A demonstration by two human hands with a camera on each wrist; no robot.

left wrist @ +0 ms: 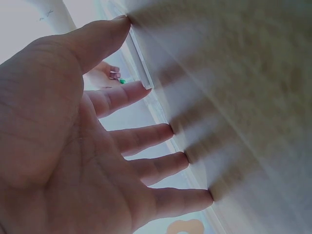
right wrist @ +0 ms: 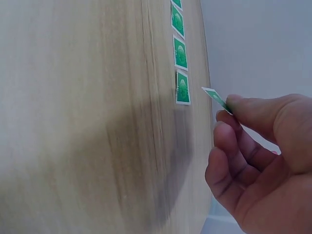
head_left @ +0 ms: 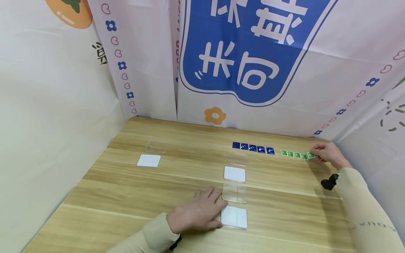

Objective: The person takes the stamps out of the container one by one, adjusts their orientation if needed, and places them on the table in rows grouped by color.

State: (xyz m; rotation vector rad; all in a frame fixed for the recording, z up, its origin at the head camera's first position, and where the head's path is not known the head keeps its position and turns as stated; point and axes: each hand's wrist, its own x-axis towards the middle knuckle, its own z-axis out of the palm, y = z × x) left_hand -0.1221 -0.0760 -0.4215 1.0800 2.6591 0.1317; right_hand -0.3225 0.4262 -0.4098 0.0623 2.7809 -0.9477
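In the head view my right hand (head_left: 327, 154) is at the far right end of a row of small green cards (head_left: 297, 155) with white borders. Its thumb and fingertips pinch one green card (right wrist: 217, 99), held tilted above the wood in the right wrist view. The laid cards (right wrist: 182, 88) lie flat beyond it. My left hand (head_left: 200, 211) is palm down on the table with straight, spread fingers, its fingertips (left wrist: 199, 201) on the wood. Its thumb and index finger are right at the edge of a clear case (head_left: 234, 217) holding white cards.
Left of the green row lie several dark blue cards (head_left: 252, 147). A clear case (head_left: 234, 193), a white card stack (head_left: 235, 174) and a faint clear lid (head_left: 237, 159) line up below. Another white stack (head_left: 148, 160) sits at the left. Printed cloth walls (head_left: 152, 70) enclose the table.
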